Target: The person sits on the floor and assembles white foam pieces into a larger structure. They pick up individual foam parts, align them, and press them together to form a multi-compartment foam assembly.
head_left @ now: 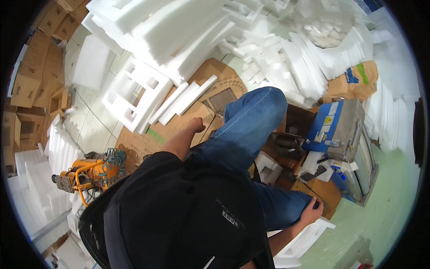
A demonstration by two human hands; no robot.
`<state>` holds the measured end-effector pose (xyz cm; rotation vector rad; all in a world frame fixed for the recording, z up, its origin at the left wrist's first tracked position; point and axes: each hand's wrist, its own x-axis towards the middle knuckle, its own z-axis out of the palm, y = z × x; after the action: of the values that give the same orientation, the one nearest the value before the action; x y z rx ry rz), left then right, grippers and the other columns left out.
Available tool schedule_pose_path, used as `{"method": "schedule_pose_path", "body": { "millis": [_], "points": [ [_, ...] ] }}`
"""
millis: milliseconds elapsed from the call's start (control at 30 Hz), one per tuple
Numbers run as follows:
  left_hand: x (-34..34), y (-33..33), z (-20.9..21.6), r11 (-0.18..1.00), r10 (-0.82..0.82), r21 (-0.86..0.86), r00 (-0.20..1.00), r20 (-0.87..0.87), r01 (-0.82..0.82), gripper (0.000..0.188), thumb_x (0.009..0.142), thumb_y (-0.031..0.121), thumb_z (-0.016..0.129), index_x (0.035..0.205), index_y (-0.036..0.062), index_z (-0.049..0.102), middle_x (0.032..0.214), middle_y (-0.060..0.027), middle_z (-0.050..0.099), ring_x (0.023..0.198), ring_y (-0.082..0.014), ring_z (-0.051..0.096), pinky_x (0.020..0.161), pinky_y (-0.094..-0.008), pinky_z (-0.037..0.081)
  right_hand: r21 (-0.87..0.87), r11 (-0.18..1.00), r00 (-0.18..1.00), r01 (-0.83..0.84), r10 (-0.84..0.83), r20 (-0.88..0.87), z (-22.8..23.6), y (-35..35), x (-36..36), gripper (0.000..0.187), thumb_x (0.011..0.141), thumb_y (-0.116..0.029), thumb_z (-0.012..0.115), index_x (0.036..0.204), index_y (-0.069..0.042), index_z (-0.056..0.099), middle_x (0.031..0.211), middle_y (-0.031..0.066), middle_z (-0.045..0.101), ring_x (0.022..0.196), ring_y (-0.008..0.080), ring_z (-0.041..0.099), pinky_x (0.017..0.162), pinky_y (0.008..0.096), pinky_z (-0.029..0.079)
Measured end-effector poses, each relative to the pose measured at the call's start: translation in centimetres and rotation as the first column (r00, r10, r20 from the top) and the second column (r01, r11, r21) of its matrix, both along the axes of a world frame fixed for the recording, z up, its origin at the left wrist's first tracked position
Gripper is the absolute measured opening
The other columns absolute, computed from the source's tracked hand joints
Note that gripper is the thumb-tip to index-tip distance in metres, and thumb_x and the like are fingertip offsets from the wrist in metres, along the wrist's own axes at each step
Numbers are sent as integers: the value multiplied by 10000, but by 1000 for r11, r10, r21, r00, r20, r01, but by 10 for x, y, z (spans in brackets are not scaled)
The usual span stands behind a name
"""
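Note:
My left hand [195, 125] is closed in a loose fist over the flattened cardboard, beside my left thigh. Nothing shows in it. Close to it on the cardboard lie narrow white foam strips [190, 104]. A white foam frame with square openings [134, 94] leans just beyond them. My right hand [312, 211] rests on my right knee, its fingers a little apart, holding nothing that I can see. Below that hand, a white foam frame piece [304, 242] lies by my forearm. Both legs, in blue jeans [255, 121], are bent as I sit.
Tall white foam blocks [165, 31] and stacked sheets [309, 67] fill the far side. A grey and blue metal box [336, 127] stands right of my legs, beside an open cardboard box [298, 119]. An orange compressor with a coiled hose [92, 172] sits at left. Brown cartons [38, 67] line the left edge.

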<state>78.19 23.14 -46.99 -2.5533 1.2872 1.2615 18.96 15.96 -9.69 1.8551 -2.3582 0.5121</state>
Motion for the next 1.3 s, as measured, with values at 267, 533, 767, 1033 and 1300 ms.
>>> {"method": "schedule_pose_path", "body": {
  "millis": [267, 533, 767, 1033, 1300],
  "points": [
    [78, 27, -39, 909, 410, 33, 905, 118, -416, 643, 881, 394, 717, 1392, 53, 526, 1359, -239, 586, 1260, -431, 585, 1047, -535, 496, 292, 956, 977, -19, 79, -196, 0, -33, 17, 393, 971, -344, 695, 1129, 15, 713, 1141, 213, 710, 1088, 397, 646, 982, 460, 487],
    [198, 14, -111, 846, 501, -90, 728, 468, -525, 542, 851, 274, 726, 1324, 82, 543, 1308, -223, 586, 1267, -406, 567, 1037, -566, 478, 397, 916, 972, 54, 43, -232, 5, -64, 15, 408, 997, -313, 679, 1224, 27, 689, 1223, 203, 706, 1151, 352, 651, 1043, 418, 470],
    [189, -19, -69, 858, 392, 180, 839, 377, -482, 636, 822, 379, 795, 1323, 41, 595, 1346, -206, 637, 1263, -406, 596, 1043, -486, 497, 439, 897, 949, 62, 83, -303, 6, -78, 31, 377, 997, -290, 686, 1219, 14, 695, 1228, 191, 709, 1160, 342, 657, 1037, 408, 474],
    [144, -49, -66, 873, 466, -214, 879, 99, -438, 594, 866, 399, 780, 1251, -24, 621, 1168, -253, 717, 1087, -380, 699, 951, -458, 542, 423, 905, 963, 42, 75, -257, 1, -80, 21, 361, 993, -278, 693, 1204, 13, 701, 1214, 187, 718, 1142, 332, 673, 1032, 393, 488],
    [136, -82, -54, 716, 596, 153, 481, -643, -681, 666, 950, 402, 729, 1402, -55, 554, 1278, -167, 669, 1123, -244, 625, 995, -377, 481, 430, 899, 961, 77, 48, -272, 1, -77, 24, 366, 988, -279, 698, 1203, 17, 701, 1214, 185, 719, 1149, 317, 673, 1035, 392, 486]
  ]
}}
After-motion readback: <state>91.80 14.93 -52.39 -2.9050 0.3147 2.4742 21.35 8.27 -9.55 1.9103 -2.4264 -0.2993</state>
